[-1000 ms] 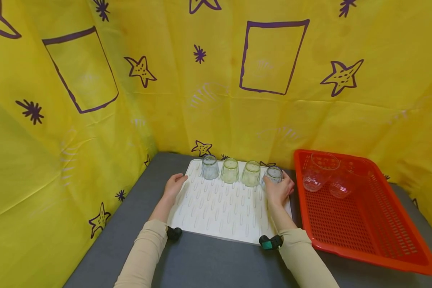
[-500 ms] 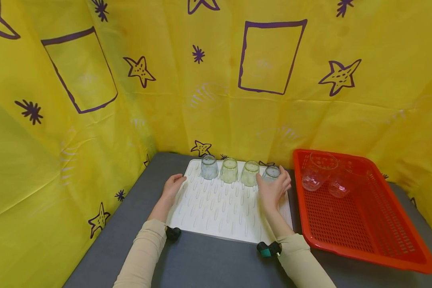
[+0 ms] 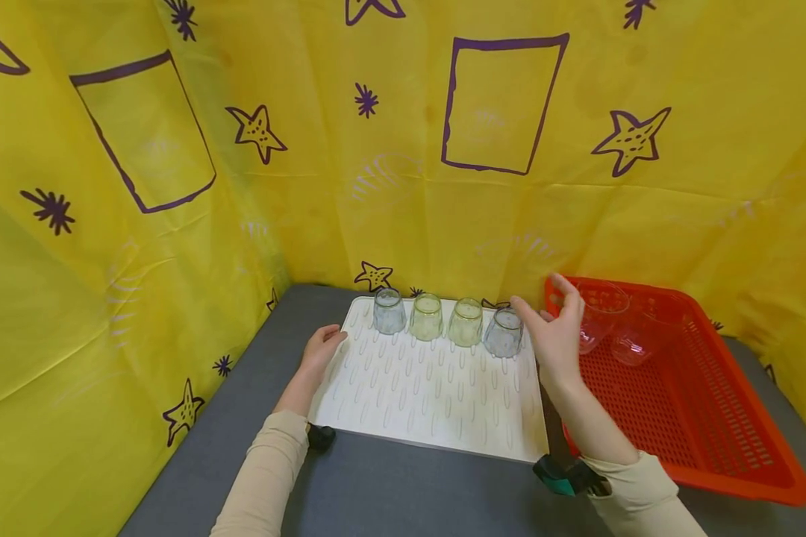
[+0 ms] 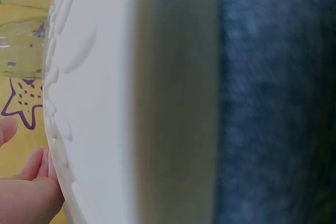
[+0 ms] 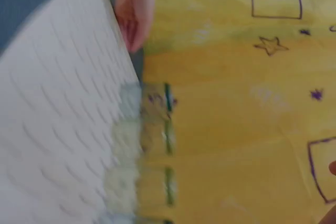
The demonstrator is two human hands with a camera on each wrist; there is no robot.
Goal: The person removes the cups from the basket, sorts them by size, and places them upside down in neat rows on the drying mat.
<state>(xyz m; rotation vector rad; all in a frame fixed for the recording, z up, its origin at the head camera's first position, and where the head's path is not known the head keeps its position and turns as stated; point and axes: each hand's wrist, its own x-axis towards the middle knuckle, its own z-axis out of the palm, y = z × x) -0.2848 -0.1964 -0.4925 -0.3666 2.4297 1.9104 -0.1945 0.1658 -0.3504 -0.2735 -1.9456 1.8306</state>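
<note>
The head view is bright and mostly crisp, with soft shadow on the bench [image 3: 403, 492] in front of the white mat [image 3: 416, 403]. In the left wrist view the mat's nearest edge melts out of focus; the right wrist view, dimmer, softens the glasses [image 5: 125, 140] (motion blur, apparently) along the mat's far edge.

Creased yellow cloth [image 3: 322, 224] with purple stars [image 3: 260, 133] walls in the far and left edges of the dark grey tabletop [image 3: 403, 496].
</note>
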